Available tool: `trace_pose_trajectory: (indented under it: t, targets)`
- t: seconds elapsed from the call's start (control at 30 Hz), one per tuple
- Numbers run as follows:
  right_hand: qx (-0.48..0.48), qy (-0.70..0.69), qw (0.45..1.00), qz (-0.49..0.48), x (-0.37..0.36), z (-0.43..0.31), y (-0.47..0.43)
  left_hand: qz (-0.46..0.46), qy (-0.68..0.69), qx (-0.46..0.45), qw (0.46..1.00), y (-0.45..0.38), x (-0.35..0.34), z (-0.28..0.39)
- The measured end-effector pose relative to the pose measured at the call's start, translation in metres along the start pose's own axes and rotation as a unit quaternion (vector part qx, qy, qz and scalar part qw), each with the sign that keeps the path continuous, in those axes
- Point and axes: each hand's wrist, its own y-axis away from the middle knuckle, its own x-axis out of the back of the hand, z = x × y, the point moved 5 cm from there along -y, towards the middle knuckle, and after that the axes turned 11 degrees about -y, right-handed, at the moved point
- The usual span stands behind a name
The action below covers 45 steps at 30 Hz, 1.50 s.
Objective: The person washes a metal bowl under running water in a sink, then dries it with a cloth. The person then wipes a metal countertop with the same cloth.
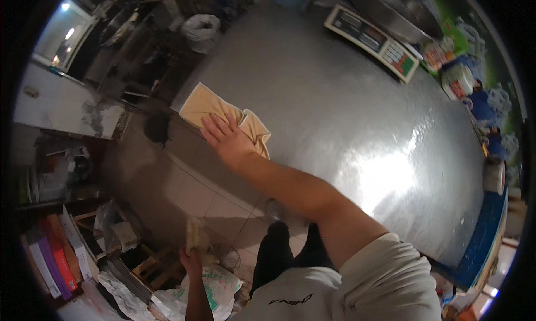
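Observation:
My right hand (pixel 228 138) lies flat, fingers spread, on a folded tan cloth (pixel 201 105) with white edging. The cloth rests at the near left edge of a metal-topped table (pixel 293 90), part of it bunched beside the hand. Low on the left, my left hand (pixel 191 260) is held out over the floor, away from the table. Its fingers are round a blurred yellowish object (pixel 194 235), whose kind I cannot tell.
A digital scale (pixel 372 40) and a large metal bowl (pixel 398 11) stand at the table's far right. Jars and packets line the right edge. Plastic bags (pixel 213 291), crates and boxes (pixel 56 254) crowd the lower left. A lined bin (pixel 202 32) stands beyond the table's left edge.

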Motion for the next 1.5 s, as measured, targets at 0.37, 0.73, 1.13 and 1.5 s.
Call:
trace_pose_trajectory:
  t: [0.37, 0.73, 1.13, 1.5]
  targets:
    - [-0.242, -0.111, 0.964, -0.013, 0.057, 0.095, 0.288, 0.052, 0.185, -0.281, 0.94, -0.044, -0.016, 0.272]
    - [-0.469, -0.054, 0.873, 0.121, 0.077, 0.109, 0.45, -0.031, -0.167, -0.674, 0.719, 0.051, -0.226, 0.494]
    - [-0.548, -0.233, 0.755, 0.275, 0.109, 0.22, 0.464, -0.262, -0.315, -0.635, 0.655, 0.255, -0.341, 0.431]
    - [-0.465, -0.191, 0.711, 0.492, 0.182, 0.332, 0.589, -0.145, -0.344, -0.691, 0.619, 0.362, -0.498, 0.535]
